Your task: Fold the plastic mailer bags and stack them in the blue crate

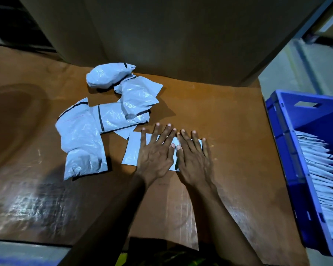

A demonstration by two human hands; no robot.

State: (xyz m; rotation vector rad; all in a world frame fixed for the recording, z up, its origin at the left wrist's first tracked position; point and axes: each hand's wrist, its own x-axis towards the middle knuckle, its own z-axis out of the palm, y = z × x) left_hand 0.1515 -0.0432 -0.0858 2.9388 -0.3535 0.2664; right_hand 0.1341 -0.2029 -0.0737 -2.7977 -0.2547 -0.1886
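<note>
Brown cardboard tabletop (219, 112), tall carton (161, 35) behind, blue crate (283, 150) right

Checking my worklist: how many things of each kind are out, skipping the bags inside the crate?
Grey plastic mailer bag being pressed flat: 1
Loose grey mailer bags piled: 4, perhaps more hidden
Blue plastic crate: 1
Large brown cardboard box: 1
Total: 7

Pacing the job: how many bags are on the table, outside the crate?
5: flat bag under left hand and right hand; rolled bag at the back; crumpled bag right of it; middle bag; long bag at left. Overlaps may hide more.
</note>
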